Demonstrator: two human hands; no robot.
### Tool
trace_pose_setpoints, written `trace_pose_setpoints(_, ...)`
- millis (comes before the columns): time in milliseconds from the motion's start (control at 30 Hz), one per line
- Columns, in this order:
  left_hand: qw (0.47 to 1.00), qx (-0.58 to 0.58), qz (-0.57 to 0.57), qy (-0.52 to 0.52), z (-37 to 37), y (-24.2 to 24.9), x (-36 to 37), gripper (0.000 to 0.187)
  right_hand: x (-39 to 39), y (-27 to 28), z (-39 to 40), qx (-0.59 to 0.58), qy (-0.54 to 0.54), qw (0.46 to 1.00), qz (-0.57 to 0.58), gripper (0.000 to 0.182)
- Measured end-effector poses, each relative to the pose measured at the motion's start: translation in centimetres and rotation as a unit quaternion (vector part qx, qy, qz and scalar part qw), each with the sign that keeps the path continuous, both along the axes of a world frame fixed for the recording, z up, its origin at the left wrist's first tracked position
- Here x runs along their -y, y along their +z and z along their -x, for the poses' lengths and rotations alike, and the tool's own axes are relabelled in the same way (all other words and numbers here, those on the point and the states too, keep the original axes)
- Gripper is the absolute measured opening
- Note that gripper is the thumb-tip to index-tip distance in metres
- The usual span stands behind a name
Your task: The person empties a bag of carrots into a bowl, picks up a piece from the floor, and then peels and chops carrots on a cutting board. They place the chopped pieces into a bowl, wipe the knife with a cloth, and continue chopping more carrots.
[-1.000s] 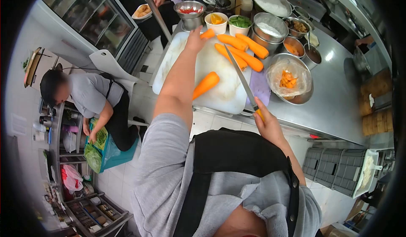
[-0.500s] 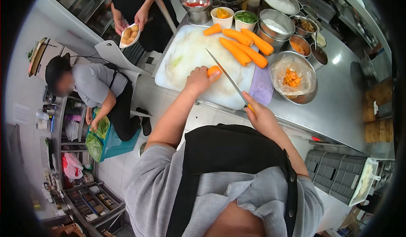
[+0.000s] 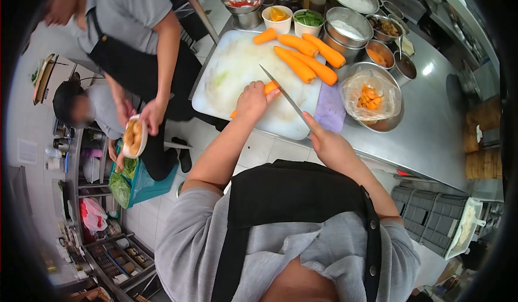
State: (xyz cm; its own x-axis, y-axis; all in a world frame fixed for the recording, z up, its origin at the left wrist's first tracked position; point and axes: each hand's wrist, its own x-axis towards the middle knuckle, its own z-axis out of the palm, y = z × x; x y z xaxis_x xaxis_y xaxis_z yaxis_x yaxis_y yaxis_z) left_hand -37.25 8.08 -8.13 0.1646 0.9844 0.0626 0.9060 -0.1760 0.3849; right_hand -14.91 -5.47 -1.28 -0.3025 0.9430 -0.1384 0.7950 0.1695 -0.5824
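Observation:
My left hand (image 3: 253, 102) is closed around a peeled carrot (image 3: 271, 88) on the white cutting board (image 3: 216, 100). The carrot's other end peeks out on the far side of the hand. My right hand (image 3: 330, 142) grips the handle of a long knife (image 3: 291, 100), its blade slanting up and left across the board. In this view the blade overlaps the carrot's end, close beside my left fingers. Several more peeled carrots (image 3: 300, 64) lie together at the board's upper right. A purple cloth (image 3: 330, 108) sits along the right edge of the board.
Right of the board stands a metal bowl (image 3: 400, 108) with a plastic bag of orange pieces (image 3: 369, 98). Pots and tubs, including green leaves (image 3: 308, 18), line the back. At left a standing person (image 3: 132, 21) holds a food-filled dish (image 3: 133, 137); another person (image 3: 100, 105) crouches by a green crate (image 3: 151, 183).
The standing person with the dish has come nearer at the left, partly covering the crouching person. Both my hands stay at the carrot and knife, and the carrot's far end now shows.

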Motion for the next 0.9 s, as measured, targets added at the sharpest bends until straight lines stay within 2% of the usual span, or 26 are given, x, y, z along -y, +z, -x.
trace_pose_setpoints(133, 1.0, -0.011, -0.007, 0.002, 0.0, 0.0, 0.0, 0.058, -3.0, 0.0, 2.0, 0.045, 0.014, 0.999, 0.016, 0.061)
trace_pose_setpoints(267, 0.999, -0.011, -0.035, 0.008, -0.2, -0.5, 0.3, 0.057, -7.1, -3.9, 4.6, 0.055, 0.005, 0.998, 0.027, 0.06)
trace_pose_setpoints(367, 0.999, -0.002, -0.034, 0.026, -0.1, -0.8, 0.1, 0.054, -7.5, -4.8, 4.8, 0.045, 0.001, 0.999, 0.019, 0.058)
trace_pose_setpoints(467, 0.994, -0.001, -0.077, -0.072, 0.8, -0.7, 0.2, 0.053, -7.2, -5.7, 4.0, -0.003, -0.012, 1.0, 0.015, 0.058)
trace_pose_setpoints(567, 0.946, -0.066, -0.171, -0.269, 3.3, 0.5, -0.7, 0.056, -6.9, -7.0, 1.9, -0.061, -0.013, 0.998, -0.02, 0.058)
trace_pose_setpoints(667, 0.974, -0.126, -0.009, -0.19, 4.4, 3.1, 0.0, 0.06, -5.5, -6.8, 0.2, -0.084, -0.008, 0.996, -0.042, 0.058)
trace_pose_setpoints(767, 0.978, 0.138, 0.058, -0.143, 5.6, 0.6, -0.5, 0.068, -4.4, -7.0, -0.8, -0.108, -0.006, 0.992, -0.068, 0.058)
trace_pose_setpoints(867, 0.958, 0.223, 0.117, 0.139, 2.7, -0.1, -0.3, 0.075, -3.6, -6.0, -1.0, -0.111, -0.01, 0.992, -0.061, 0.057)
trace_pose_setpoints(900, 0.956, 0.225, 0.131, 0.134, 2.6, -0.4, -0.3, 0.075, -3.3, -5.4, -1.2, -0.105, -0.012, 0.993, -0.053, 0.057)
